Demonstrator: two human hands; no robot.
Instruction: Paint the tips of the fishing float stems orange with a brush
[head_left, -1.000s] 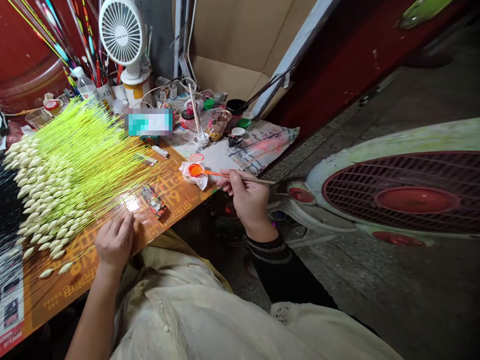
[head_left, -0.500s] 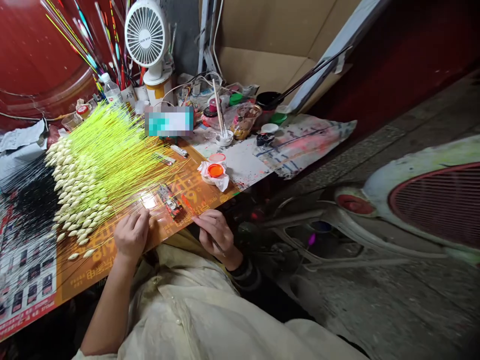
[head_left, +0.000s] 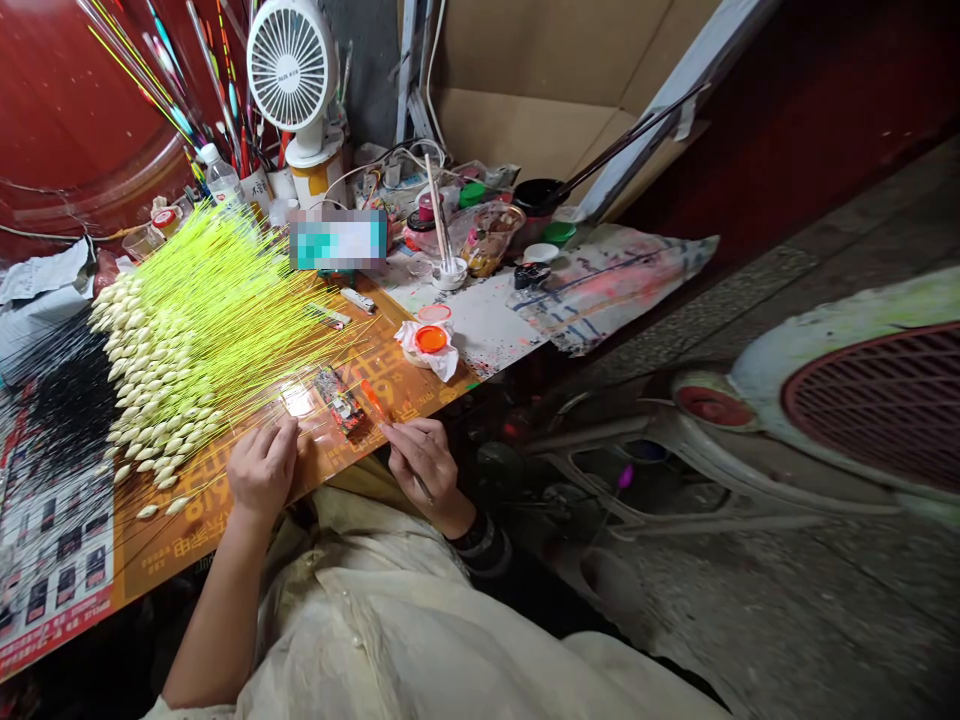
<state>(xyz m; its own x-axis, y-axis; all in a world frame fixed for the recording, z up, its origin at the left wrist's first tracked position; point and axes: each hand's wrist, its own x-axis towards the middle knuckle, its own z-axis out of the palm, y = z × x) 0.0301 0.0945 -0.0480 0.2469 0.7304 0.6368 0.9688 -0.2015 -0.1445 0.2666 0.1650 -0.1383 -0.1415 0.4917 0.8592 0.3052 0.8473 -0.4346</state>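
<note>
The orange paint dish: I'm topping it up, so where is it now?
The orange paint dish sits on crumpled white tissue, just beyond the right hand in the head view.

An orange printed surface point(head_left: 161, 530) carries rows of neon-stemmed fishing floats point(head_left: 172, 370), a crumpled tissue point(head_left: 401, 345) holding an orange paint cap point(head_left: 431, 340), and spattered paper point(head_left: 487, 330).

a white desk fan point(head_left: 291, 65), cardboard backing point(head_left: 525, 80), and a red-grilled floor fan point(head_left: 874, 405)
</note>
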